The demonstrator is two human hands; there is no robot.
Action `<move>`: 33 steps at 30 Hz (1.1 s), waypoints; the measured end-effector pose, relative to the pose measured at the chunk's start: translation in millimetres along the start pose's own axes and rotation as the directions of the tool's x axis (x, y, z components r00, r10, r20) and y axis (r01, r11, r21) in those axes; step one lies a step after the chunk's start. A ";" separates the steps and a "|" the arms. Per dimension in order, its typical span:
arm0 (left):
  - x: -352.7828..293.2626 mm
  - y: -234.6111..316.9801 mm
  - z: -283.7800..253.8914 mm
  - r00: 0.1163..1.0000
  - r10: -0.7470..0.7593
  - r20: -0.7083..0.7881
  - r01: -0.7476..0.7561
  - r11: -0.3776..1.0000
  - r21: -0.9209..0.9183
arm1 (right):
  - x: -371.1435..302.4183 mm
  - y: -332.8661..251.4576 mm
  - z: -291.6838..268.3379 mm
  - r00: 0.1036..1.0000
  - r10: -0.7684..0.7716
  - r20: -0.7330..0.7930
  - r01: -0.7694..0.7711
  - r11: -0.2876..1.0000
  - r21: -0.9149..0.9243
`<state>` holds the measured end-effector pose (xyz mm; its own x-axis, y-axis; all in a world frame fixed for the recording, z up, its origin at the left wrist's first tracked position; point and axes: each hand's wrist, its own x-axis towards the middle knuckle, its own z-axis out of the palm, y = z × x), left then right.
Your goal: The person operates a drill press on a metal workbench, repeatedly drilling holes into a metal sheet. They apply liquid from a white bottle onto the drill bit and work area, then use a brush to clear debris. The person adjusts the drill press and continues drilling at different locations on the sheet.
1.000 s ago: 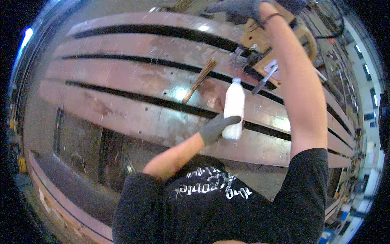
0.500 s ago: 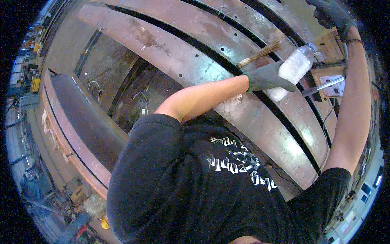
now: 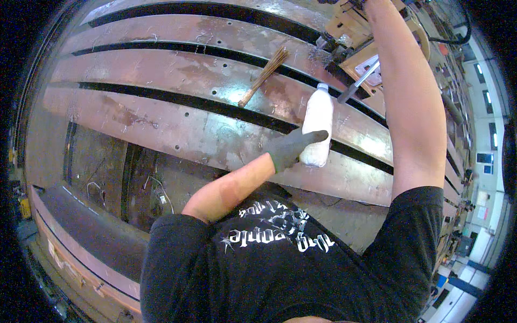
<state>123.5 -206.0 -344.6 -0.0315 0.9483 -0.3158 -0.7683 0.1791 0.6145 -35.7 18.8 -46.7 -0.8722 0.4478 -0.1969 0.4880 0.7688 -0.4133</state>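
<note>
My left hand (image 3: 295, 147), in a dark grey glove, is closed around the lower part of a plastic bottle (image 3: 318, 121) filled with something white. The bottle's neck points away from me, over the slotted metal table (image 3: 199, 126). To the left of it, a brown bristle brush (image 3: 264, 76) lies slantwise across a slot. My right arm stretches far forward past a tan machine. Only a bit of my dark-gloved right hand (image 3: 353, 2) shows at the top edge, beside that machine, and its fingers are mostly cut off.
The tan machine (image 3: 344, 22) sits on the table at the far right, with a light panel on its side. A silver bar with a dark end (image 3: 360, 82) sticks out near the bottle. Dark slots run across the table. A curved steel beam (image 3: 89, 231) stands at the near left.
The view has swung round, so the table slots run flatter across it. The bottle has gone from a strong tilt to nearly lengthwise in view. My right hand has slipped mostly past the top edge.
</note>
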 end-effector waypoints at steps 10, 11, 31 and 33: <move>-8.4 3.2 3.6 0.994 -0.080 0.073 0.089 0.988 -0.127 | -24.9 -22.4 -2.4 0.999 0.004 -0.036 -0.014 0.956 -0.292; -9.5 4.2 3.8 0.995 -0.077 0.068 0.084 0.991 -0.106 | -22.9 -20.8 -2.6 1.000 0.016 -0.017 -0.020 0.952 -0.304; -22.6 82.9 -2.6 0.958 0.285 -0.037 -0.247 0.881 0.403 | -221.8 96.9 220.2 0.894 0.227 -0.386 0.175 0.615 0.769; -28.0 99.0 10.1 0.958 0.286 -0.010 -0.222 0.763 0.608 | -234.2 96.7 263.4 0.942 0.195 -0.273 0.229 0.224 0.947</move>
<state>54.8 -212.1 -267.7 -0.2565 0.9573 -0.1336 -0.1905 0.0854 0.9780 206.9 -132.0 -274.7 -0.7174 0.6962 -0.0228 -0.1221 -0.1579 -0.9799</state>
